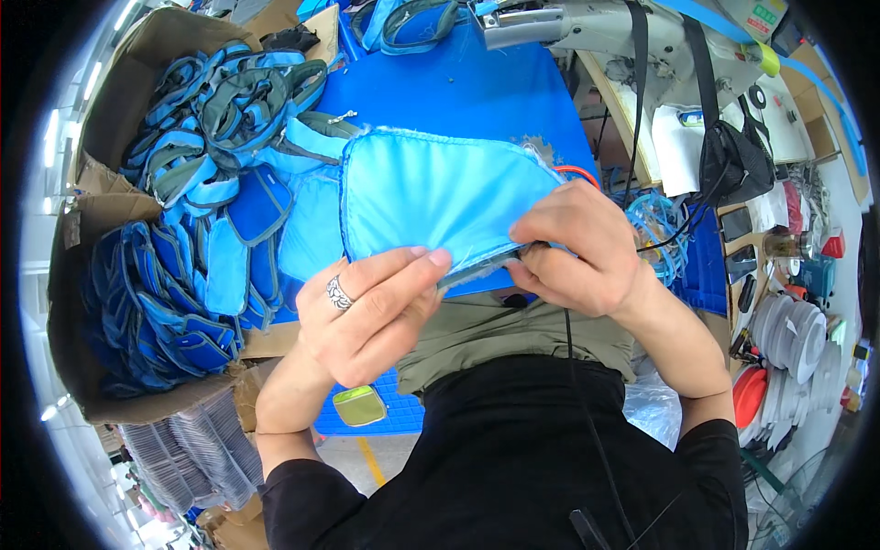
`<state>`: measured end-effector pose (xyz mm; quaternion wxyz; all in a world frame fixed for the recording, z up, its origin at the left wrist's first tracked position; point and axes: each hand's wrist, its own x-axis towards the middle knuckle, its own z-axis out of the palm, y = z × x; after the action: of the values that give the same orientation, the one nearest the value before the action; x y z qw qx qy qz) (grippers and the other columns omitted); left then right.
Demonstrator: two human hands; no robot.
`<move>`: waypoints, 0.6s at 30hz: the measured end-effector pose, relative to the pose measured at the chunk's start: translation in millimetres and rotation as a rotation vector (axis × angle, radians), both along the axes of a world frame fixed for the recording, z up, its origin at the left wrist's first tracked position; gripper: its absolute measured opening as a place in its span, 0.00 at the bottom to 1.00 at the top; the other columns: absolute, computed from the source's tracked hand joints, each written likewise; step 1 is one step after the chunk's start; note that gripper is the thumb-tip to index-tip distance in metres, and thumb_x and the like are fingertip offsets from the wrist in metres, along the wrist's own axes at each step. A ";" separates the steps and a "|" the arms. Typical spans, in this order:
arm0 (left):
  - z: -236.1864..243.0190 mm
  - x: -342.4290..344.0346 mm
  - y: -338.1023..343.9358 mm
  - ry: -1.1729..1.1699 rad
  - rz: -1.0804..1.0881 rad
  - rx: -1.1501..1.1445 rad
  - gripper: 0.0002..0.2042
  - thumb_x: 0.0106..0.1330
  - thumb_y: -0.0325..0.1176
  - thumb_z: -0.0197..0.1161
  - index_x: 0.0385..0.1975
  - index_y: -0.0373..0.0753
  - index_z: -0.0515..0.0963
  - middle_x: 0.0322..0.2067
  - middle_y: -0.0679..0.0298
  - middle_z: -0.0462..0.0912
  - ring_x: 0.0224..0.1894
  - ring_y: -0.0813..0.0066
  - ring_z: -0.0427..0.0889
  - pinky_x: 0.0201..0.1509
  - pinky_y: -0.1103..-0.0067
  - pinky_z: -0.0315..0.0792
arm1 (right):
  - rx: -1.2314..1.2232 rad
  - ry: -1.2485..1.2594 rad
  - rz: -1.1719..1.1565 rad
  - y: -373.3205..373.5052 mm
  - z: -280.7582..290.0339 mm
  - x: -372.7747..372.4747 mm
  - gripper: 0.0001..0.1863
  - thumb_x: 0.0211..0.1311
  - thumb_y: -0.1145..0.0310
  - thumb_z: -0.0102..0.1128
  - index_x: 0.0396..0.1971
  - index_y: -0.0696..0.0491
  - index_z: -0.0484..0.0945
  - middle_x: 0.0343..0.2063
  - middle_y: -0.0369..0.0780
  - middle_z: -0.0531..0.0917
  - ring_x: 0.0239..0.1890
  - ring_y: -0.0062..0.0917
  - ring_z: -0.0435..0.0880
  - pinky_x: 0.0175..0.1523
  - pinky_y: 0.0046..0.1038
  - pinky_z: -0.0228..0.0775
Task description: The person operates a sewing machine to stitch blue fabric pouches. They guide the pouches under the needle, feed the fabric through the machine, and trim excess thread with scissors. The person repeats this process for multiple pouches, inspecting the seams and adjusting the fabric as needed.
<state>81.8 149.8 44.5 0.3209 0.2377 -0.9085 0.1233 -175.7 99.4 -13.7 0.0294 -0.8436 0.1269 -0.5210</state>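
A light-blue fabric panel (431, 188) with dark blue edging and frayed threads is spread out in front of me. My left hand (371, 307), with a ring on one finger, pinches its near edge between thumb and fingers. Farther right along that edge, my right hand (577, 247) also grips the panel, fingers curled and pressed together. A grey strip shows under the edge between the two hands. Behind the panel's left side lies more light-blue fabric with a grey strap and a metal zipper pull (342, 117).
Cardboard boxes (92, 188) on the left hold heaped blue-and-grey straps (215, 119) and stacked blue fabric pieces (165, 302). A blue tabletop (458, 87) lies beyond. A sewing machine (587, 27) stands at the far right, with a hanging black pouch (733, 165) and white reels (788, 335) nearby.
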 end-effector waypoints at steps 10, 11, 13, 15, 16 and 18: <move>6.3 -3.0 3.3 0.202 0.046 0.183 0.12 0.46 0.17 0.74 0.19 0.36 0.75 0.36 0.57 0.89 0.32 0.67 0.87 0.27 0.78 0.76 | 0.282 0.042 -0.017 15.9 24.7 4.7 0.13 0.42 0.79 0.75 0.21 0.54 0.74 0.31 0.40 0.82 0.30 0.32 0.81 0.33 0.32 0.72; 10.6 -3.2 3.6 0.216 0.050 0.234 0.12 0.46 0.18 0.75 0.20 0.36 0.75 0.35 0.57 0.89 0.31 0.67 0.87 0.27 0.78 0.77 | 0.346 0.041 -0.017 18.7 29.4 5.7 0.13 0.44 0.78 0.74 0.20 0.54 0.74 0.31 0.40 0.82 0.30 0.32 0.81 0.32 0.32 0.72; 19.3 -2.7 5.2 0.242 0.057 0.340 0.11 0.46 0.18 0.75 0.20 0.36 0.76 0.33 0.59 0.89 0.30 0.66 0.86 0.28 0.78 0.77 | 0.491 0.061 -0.025 25.9 40.0 5.5 0.12 0.47 0.78 0.74 0.20 0.53 0.74 0.30 0.40 0.81 0.29 0.31 0.80 0.33 0.30 0.71; 29.3 -3.0 6.9 0.249 0.073 0.446 0.11 0.47 0.18 0.75 0.21 0.37 0.77 0.33 0.57 0.90 0.29 0.67 0.86 0.30 0.77 0.77 | 0.651 0.104 -0.040 34.1 51.8 2.5 0.12 0.50 0.77 0.73 0.20 0.53 0.74 0.30 0.40 0.81 0.29 0.30 0.79 0.34 0.29 0.70; 34.0 -3.2 7.6 0.252 0.080 0.500 0.11 0.48 0.18 0.75 0.22 0.38 0.77 0.34 0.56 0.90 0.29 0.68 0.86 0.31 0.77 0.77 | 0.672 0.106 -0.022 36.0 52.9 1.8 0.12 0.51 0.77 0.71 0.21 0.54 0.74 0.28 0.40 0.80 0.28 0.31 0.79 0.33 0.29 0.69; 41.7 -4.0 6.6 0.255 0.079 0.600 0.09 0.50 0.19 0.74 0.21 0.36 0.78 0.31 0.57 0.90 0.29 0.70 0.86 0.32 0.79 0.76 | 0.716 0.110 0.009 39.4 55.3 -0.4 0.10 0.54 0.77 0.68 0.24 0.56 0.73 0.26 0.40 0.78 0.27 0.33 0.78 0.32 0.31 0.67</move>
<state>77.8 156.5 86.3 0.3429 0.3703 -0.8468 -0.1680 -176.1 138.8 41.6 0.3185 -0.8072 0.2989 -0.3970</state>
